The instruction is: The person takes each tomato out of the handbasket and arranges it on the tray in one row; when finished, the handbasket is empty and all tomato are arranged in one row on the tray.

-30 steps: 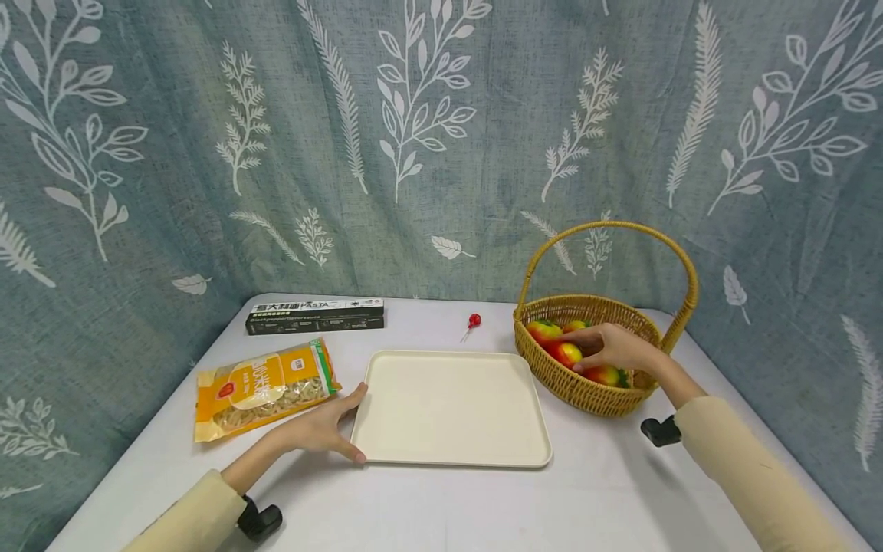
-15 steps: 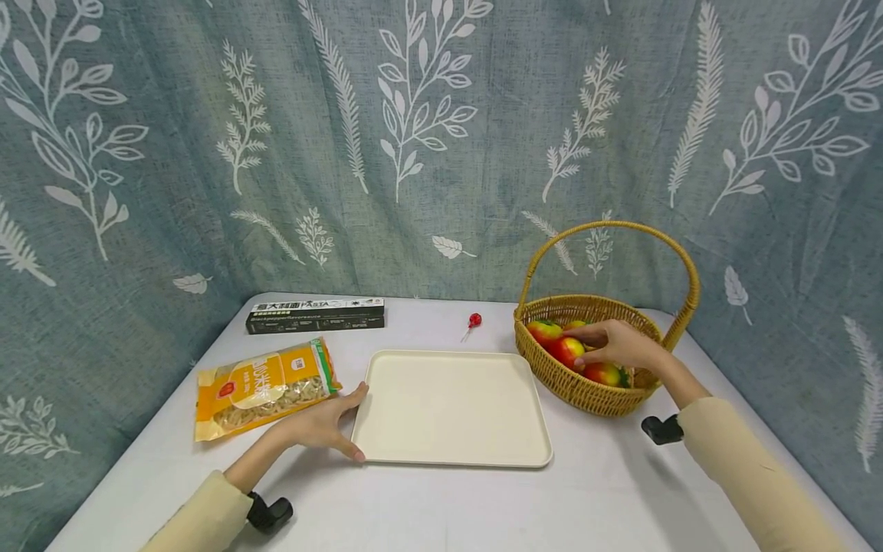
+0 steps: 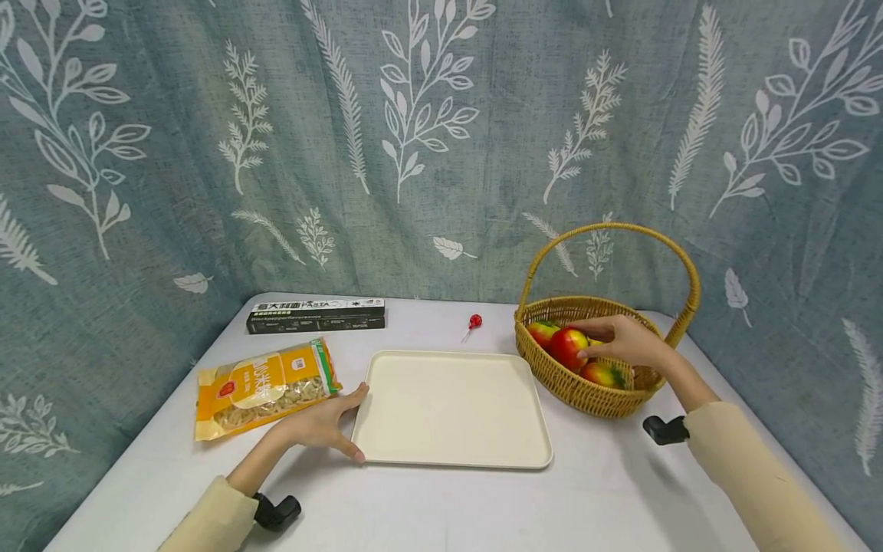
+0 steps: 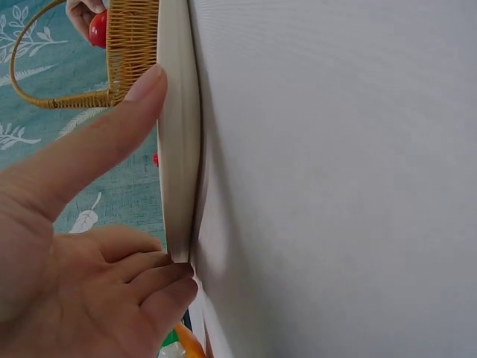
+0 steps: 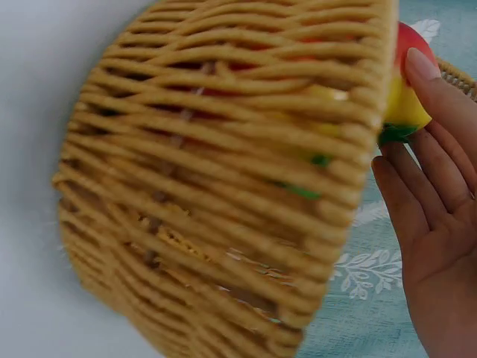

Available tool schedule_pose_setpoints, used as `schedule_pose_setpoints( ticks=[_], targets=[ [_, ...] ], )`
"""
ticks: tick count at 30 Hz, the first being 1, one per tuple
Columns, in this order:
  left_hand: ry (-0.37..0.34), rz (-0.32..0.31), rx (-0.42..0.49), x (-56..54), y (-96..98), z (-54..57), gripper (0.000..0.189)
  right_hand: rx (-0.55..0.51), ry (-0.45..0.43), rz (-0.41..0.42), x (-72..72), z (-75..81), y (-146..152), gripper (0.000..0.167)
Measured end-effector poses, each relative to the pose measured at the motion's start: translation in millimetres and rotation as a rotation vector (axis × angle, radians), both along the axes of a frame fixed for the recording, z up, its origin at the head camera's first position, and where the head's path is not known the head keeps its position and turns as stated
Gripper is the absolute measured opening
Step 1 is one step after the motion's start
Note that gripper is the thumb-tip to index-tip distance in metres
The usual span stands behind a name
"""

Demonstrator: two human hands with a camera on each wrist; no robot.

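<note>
My right hand [image 3: 624, 340] pinches a red-and-yellow fruit [image 3: 569, 348] just above the basket's near-left rim. In the right wrist view, thumb and fingertips hold this fruit [image 5: 408, 86], which has green at one end. More such fruits lie in the wicker basket [image 3: 586, 392], one red-and-yellow fruit [image 3: 603, 374] near the front. My left hand [image 3: 320, 423] touches the left edge of a cream tray [image 3: 451, 410], thumb at the near corner and fingers farther up. In the left wrist view, the thumb lies against the tray's rim [image 4: 179, 134] and the fingers are loosely bent.
An orange bag of pasta [image 3: 265, 389] lies left of the tray, behind the left hand. Farther back is a black pasta box [image 3: 316, 316]. A small red-headed pick [image 3: 474, 322] lies behind the tray. The basket's tall handle [image 3: 614, 226] arches above the right hand.
The right hand has lifted the red-and-yellow fruit slightly up from among the others in the basket. The left hand stays at the tray's edge while its wrist shifts slightly right.
</note>
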State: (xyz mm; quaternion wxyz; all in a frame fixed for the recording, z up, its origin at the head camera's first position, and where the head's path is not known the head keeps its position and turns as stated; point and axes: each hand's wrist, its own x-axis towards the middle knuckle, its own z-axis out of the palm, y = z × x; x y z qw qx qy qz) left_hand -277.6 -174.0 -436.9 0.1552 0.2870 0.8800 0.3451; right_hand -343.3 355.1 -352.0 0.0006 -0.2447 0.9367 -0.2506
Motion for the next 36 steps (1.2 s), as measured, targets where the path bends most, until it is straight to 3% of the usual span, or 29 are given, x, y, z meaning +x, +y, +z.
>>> schedule_pose_setpoints(
  ticks=[9, 18, 36],
  targets=[
    [0.024, -0.001, -0.004, 1.0, -1.2, -0.6, 0.115, -0.024, 0.026, -0.090, 7.4, 9.7, -4.8, 0.066],
    [0.021, -0.009, 0.003, 1.2, -1.8, -0.7, 0.114, -0.094, 0.075, -0.143, 25.2, 15.5, -16.7, 0.067],
    [0.027, -0.002, -0.001, 2.6, -1.8, 0.1, 0.112, -0.256, 0.152, -0.128, 41.7, 5.7, -57.1, 0.061]
  ],
)
